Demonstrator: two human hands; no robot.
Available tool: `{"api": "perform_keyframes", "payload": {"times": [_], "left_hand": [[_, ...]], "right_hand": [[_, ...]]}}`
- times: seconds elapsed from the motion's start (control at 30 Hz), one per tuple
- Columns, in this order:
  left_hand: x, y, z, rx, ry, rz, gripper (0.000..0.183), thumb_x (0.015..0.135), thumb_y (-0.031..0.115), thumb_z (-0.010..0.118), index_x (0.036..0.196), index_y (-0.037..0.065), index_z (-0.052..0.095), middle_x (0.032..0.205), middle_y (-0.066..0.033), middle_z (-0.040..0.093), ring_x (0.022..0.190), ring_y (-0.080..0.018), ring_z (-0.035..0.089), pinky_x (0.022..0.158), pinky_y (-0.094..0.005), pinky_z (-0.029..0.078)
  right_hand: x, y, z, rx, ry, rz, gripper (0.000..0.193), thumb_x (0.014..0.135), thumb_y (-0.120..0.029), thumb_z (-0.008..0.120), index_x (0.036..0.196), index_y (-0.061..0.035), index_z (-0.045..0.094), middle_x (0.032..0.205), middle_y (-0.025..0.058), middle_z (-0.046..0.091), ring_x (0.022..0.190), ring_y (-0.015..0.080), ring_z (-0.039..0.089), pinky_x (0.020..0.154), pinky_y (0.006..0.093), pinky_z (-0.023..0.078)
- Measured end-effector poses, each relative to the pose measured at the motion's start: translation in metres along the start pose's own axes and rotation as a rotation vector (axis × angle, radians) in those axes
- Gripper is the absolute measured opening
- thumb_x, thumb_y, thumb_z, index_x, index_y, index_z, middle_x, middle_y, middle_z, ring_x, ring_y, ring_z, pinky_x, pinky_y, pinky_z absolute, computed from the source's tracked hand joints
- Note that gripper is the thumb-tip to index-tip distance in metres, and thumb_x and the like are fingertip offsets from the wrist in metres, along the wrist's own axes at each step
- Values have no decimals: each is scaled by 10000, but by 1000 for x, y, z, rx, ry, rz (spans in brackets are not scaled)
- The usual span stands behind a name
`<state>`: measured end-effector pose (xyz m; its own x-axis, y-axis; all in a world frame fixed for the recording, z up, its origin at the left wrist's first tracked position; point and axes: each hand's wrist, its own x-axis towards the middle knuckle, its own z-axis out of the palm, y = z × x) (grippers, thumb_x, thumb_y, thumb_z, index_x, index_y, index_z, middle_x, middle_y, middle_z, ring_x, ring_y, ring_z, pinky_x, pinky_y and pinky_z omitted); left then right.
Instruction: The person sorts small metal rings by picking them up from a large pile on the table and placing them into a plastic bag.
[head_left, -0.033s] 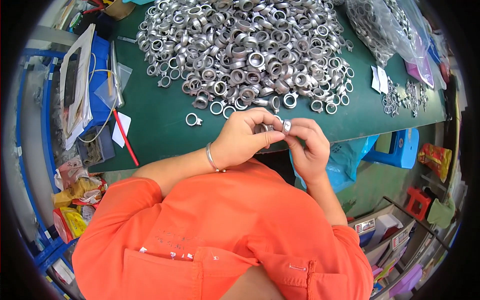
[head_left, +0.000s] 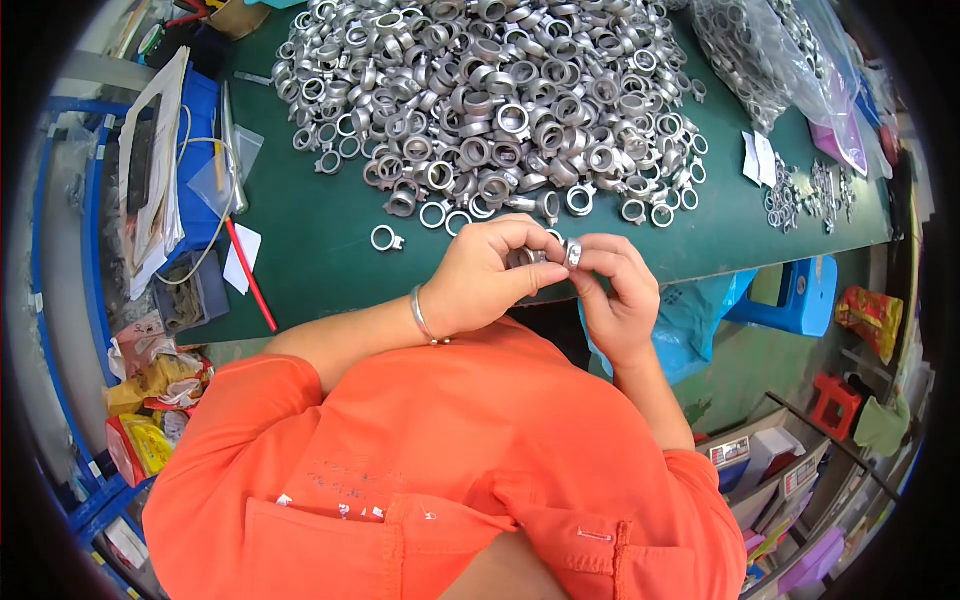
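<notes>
My left hand [head_left: 490,268] and my right hand [head_left: 620,290] meet at the front edge of the green table. A small silvery metal ring [head_left: 572,254] stands between their fingertips, pinched from both sides. A second metal ring [head_left: 522,258] shows partly inside my left hand, under the curled fingers. Just beyond my hands lies a big heap of similar metal rings [head_left: 512,120], many with a small lug on the rim. One loose ring [head_left: 384,238] with a lug lies apart, left of my hands.
A red stick [head_left: 252,278] and a blue bin with papers [head_left: 200,150] are on the left. At the right are clear bags of rings [head_left: 745,60], small metal parts [head_left: 785,205] and white paper slips [head_left: 758,160]. A blue stool [head_left: 812,298] stands below the table's right side.
The ring between my fingertips has turned slightly. Both hands stay in the same place.
</notes>
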<state>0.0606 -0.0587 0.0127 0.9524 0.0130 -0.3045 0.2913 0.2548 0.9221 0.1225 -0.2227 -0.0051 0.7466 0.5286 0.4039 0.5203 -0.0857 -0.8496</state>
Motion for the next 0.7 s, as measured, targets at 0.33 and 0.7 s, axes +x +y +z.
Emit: {"api": "perform_keyframes", "payload": {"times": [0.33,0.7], "left_hand": [[-4,5,-7,352,-19,325,65,786,28,647,846,19,624,842,-10,560,682,-58,503,581,-195,404],[1,-7,-18,-688,-92,-453,204,927,231,471,978,48,544,828,-41,567,690,-130,578,542,-251,514]], "right_hand": [[-3,-3,4,785,-38,600,240,909,-110,506,1106,26,486,890,81,601,753,112,577,607,222,474],[19,-18,3,-16,-115,-192,186,685,105,554,830,1,607,940,134,599,831,282,566,729,346,463]]}}
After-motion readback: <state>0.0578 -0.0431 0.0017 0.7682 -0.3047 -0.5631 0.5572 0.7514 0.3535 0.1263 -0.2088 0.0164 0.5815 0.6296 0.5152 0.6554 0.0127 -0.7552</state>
